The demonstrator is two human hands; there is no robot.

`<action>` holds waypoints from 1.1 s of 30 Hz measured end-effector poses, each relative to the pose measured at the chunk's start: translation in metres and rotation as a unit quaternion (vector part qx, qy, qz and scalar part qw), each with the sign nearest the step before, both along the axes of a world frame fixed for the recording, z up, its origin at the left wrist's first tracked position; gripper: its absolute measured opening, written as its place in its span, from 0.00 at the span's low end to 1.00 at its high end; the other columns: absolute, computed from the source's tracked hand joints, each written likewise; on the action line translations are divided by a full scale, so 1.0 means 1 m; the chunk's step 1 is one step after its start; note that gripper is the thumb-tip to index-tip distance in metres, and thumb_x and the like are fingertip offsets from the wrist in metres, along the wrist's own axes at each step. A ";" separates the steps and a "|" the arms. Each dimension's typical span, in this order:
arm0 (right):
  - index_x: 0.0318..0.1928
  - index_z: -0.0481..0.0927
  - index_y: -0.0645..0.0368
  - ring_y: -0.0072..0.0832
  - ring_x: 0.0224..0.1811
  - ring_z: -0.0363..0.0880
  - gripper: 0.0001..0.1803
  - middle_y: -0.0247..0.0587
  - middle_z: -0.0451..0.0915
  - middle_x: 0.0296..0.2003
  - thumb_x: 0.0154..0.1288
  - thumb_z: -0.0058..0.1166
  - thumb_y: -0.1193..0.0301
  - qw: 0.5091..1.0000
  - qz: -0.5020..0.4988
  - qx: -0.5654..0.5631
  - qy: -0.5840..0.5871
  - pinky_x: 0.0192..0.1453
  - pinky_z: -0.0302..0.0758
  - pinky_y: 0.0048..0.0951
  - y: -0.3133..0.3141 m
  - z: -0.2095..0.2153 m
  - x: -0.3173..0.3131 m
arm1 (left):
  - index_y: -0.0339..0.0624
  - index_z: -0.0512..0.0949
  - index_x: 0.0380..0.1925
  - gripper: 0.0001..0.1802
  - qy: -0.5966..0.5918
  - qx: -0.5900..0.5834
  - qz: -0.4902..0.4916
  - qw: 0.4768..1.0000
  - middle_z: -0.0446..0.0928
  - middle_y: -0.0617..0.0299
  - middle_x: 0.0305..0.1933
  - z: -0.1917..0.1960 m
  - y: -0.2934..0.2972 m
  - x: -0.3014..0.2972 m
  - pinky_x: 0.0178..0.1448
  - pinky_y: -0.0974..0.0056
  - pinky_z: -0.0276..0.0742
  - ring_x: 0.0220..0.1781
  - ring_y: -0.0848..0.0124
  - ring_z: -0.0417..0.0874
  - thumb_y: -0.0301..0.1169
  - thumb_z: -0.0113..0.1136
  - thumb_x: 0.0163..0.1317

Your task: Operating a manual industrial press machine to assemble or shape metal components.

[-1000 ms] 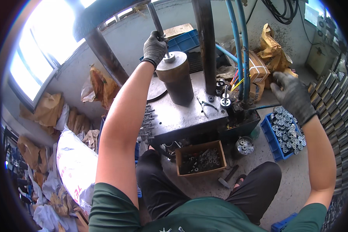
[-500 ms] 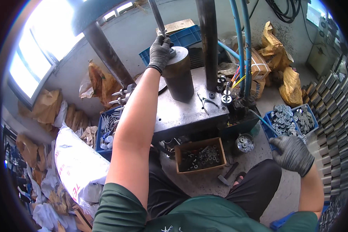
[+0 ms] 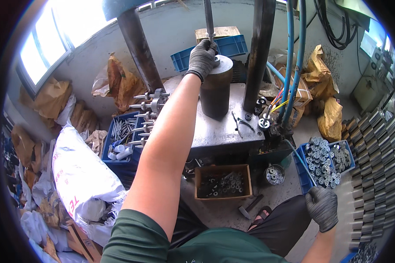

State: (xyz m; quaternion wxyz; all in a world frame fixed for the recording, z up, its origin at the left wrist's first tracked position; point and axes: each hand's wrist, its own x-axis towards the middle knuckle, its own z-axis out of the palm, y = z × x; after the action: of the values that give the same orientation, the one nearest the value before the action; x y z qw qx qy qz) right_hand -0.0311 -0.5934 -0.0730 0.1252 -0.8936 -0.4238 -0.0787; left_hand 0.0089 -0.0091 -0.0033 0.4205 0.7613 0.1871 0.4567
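Observation:
My left hand, in a grey glove, reaches forward to the top of a thick dark metal cylinder. Its fingers are closed just below the tip of an upright metal rod; what they hold is mostly hidden. A small round grey metal piece shows beside the palm on the cylinder's top. At the lower right, my gloved right hand is closed at the near end of a thin bluish lever. Pliers lie on the metal press table, right of the cylinder.
Gear shafts line the table's left side. Blue bins hold rods and metal wheels. A wooden box of small parts, a tin and a hammer are below. Stacked metal pieces line the right.
The view has shifted, so the press stands further right in the picture. My left hand stays at the cylinder's top. My right hand, still on the lever, appears lower and nearer to me.

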 end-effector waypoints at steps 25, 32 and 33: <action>0.38 0.82 0.61 0.52 0.38 0.84 0.07 0.53 0.83 0.33 0.58 0.60 0.75 0.997 0.018 0.064 0.030 0.44 0.80 0.46 0.010 0.024 0.011 | 0.40 0.83 0.50 0.12 0.021 0.007 -0.009 1.000 0.84 0.62 0.34 -0.005 0.003 0.005 0.47 0.68 0.82 0.37 0.75 0.84 0.33 0.60 0.73; 0.47 0.81 0.64 0.48 0.40 0.84 0.09 0.55 0.83 0.39 0.70 0.53 0.77 0.958 0.073 0.225 -0.165 0.48 0.79 0.42 0.104 0.104 0.116 | 0.39 0.84 0.46 0.18 -0.011 -0.083 -0.056 0.995 0.84 0.60 0.38 0.009 -0.018 -0.015 0.41 0.64 0.89 0.37 0.72 0.85 0.42 0.69 0.65; 0.47 0.82 0.64 0.48 0.40 0.85 0.08 0.55 0.83 0.39 0.71 0.53 0.76 0.963 0.061 0.221 -0.144 0.49 0.79 0.41 0.109 0.116 0.131 | 0.39 0.84 0.46 0.18 -0.014 -0.084 -0.061 0.994 0.84 0.60 0.38 0.014 -0.025 -0.016 0.41 0.64 0.89 0.37 0.72 0.85 0.42 0.69 0.65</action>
State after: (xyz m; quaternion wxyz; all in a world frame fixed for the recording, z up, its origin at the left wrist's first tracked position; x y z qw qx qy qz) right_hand 0.0999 -0.4847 0.0426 0.2615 -0.7955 -0.4631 -0.2903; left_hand -0.0068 -0.0345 0.0112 0.5130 0.7266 0.1723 0.4233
